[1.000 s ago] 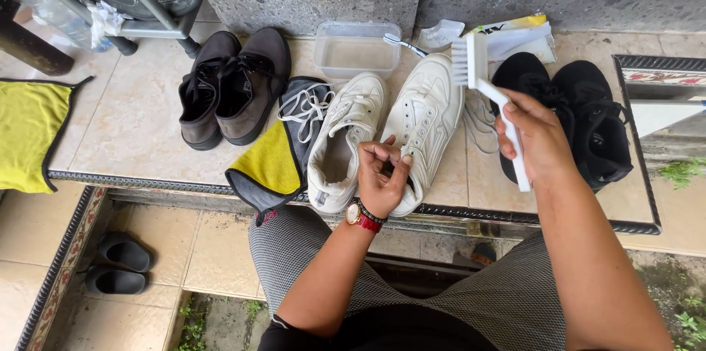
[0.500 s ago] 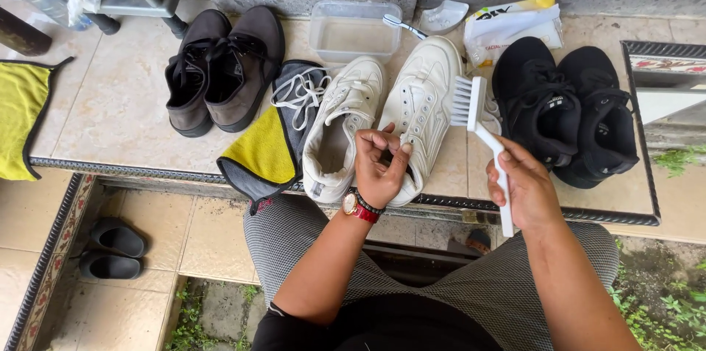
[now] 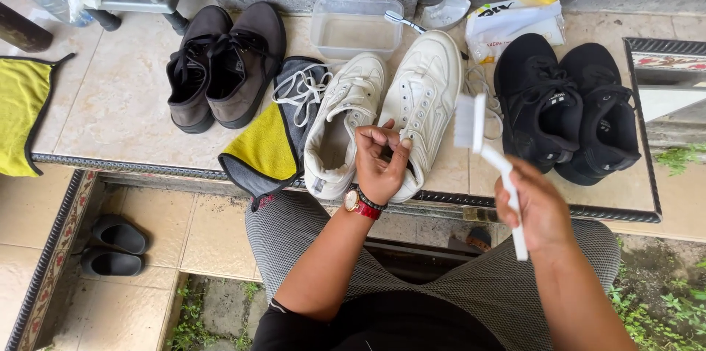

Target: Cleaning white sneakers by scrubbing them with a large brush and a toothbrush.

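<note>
White sneaker [image 3: 423,104] lies on the bench, long axis near-to-far; left hand [image 3: 381,163] pinches its near opening, right hand [image 3: 540,207] just right grips white brush [image 3: 485,156], bristles toward shoe.

Left hand [image 3: 380,163], fingers curled, rests at the white shoe's [image 3: 423,104] heel; right hand [image 3: 540,207], fisted, hovers right of it.

One flat white-and-yellow soft pack [image 3: 515,21] against the stone wall, just behind the black shoes [image 3: 566,112]
</note>
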